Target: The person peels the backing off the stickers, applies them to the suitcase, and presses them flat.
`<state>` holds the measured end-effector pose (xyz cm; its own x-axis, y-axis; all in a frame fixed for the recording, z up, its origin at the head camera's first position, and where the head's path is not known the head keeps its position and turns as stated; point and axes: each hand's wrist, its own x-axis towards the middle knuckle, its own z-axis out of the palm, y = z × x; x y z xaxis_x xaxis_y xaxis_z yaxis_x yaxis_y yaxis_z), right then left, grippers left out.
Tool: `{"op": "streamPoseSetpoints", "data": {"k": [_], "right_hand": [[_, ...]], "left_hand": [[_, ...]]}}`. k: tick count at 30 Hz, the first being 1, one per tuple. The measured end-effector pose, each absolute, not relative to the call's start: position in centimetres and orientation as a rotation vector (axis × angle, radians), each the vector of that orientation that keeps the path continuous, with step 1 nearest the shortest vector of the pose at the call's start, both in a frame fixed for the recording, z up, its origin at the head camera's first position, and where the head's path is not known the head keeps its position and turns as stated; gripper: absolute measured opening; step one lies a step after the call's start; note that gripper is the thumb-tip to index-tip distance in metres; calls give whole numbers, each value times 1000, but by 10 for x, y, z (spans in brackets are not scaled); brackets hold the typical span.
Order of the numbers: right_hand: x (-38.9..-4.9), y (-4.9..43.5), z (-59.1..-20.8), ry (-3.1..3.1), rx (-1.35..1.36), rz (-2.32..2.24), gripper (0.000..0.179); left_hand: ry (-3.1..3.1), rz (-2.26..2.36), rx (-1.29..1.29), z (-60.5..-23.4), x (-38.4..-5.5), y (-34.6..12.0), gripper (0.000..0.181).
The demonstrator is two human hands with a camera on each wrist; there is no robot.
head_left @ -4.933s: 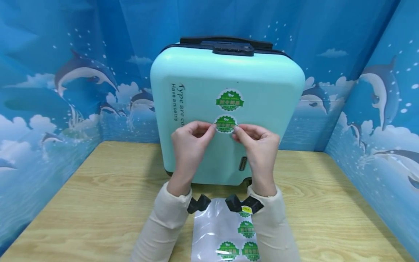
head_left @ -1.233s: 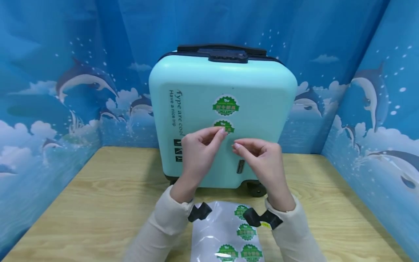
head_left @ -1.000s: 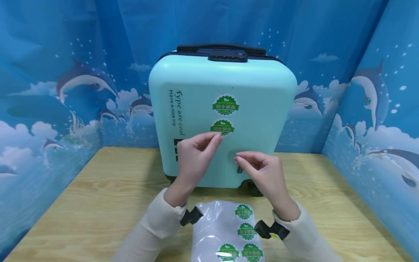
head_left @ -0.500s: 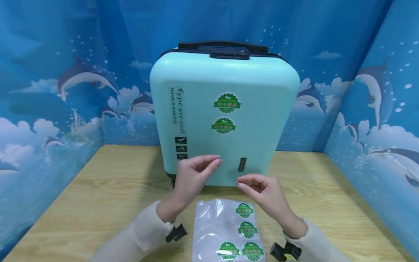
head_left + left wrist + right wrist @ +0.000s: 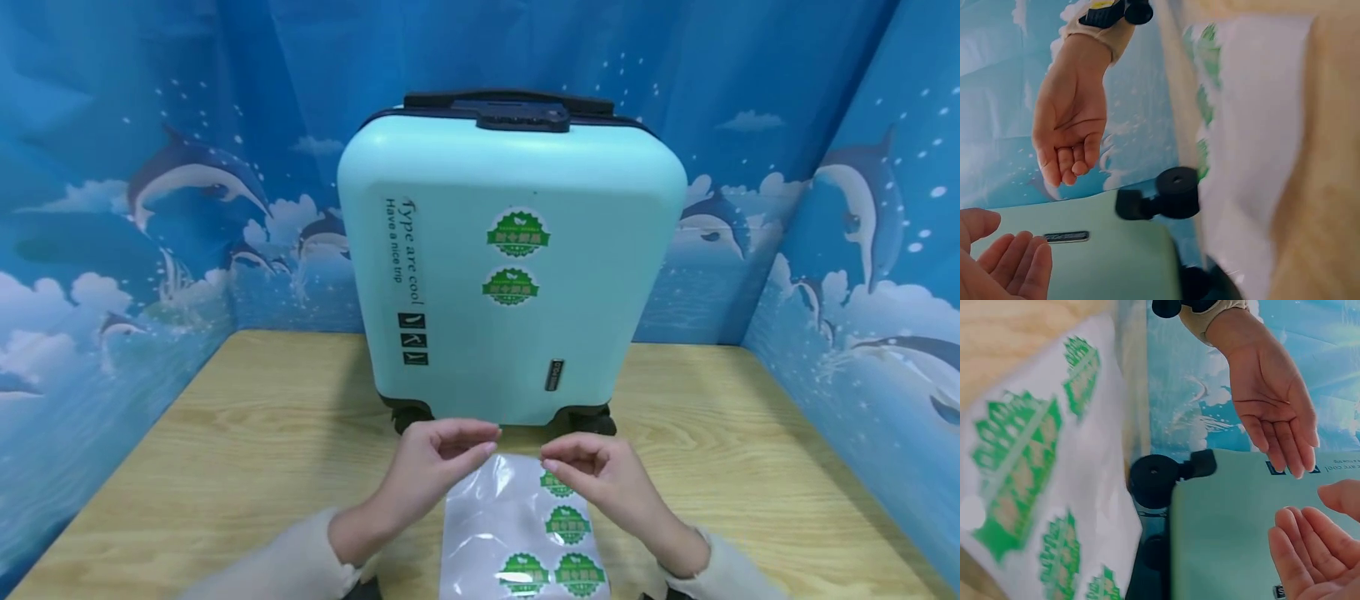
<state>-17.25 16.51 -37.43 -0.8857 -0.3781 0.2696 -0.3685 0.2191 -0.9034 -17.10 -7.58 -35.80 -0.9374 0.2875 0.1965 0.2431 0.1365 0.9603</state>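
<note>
A mint-green suitcase [image 5: 465, 167] stands upright, with two round green stickers, an upper one [image 5: 518, 232] and a lower one [image 5: 511, 287], flat on its front. In front of it lies a glossy white sticker sheet [image 5: 487, 525] with several similar stickers along its right side and near edge. My left hand [image 5: 423, 471] hovers by the sheet's far left corner, its fingers loosely bent. Opposite, my right hand [image 5: 603, 479] hangs at the far right corner and partly covers one sticker. Both wrist views show relaxed fingers with nothing between them.
The suitcase rests on black wheels [image 5: 592, 419] on a wood-grain table [image 5: 262, 433]. A blue curtain [image 5: 285, 75] printed with dolphins encloses the back and sides. A black handle [image 5: 510, 102] tops the suitcase.
Earlier, both hands pinched the lower sticker's edges against the suitcase. They have since let go and come down toward the sheet, spreading slightly apart; the sticker stays on the suitcase.
</note>
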Motion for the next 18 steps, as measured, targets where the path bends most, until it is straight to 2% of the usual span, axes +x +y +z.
{"op": "streamPoseSetpoints", "data": {"k": [18], "right_hand": [[-164, 159, -392, 2300, -810, -1762, 23]], "left_hand": [[2118, 1921, 444, -396, -150, -97, 31]]}}
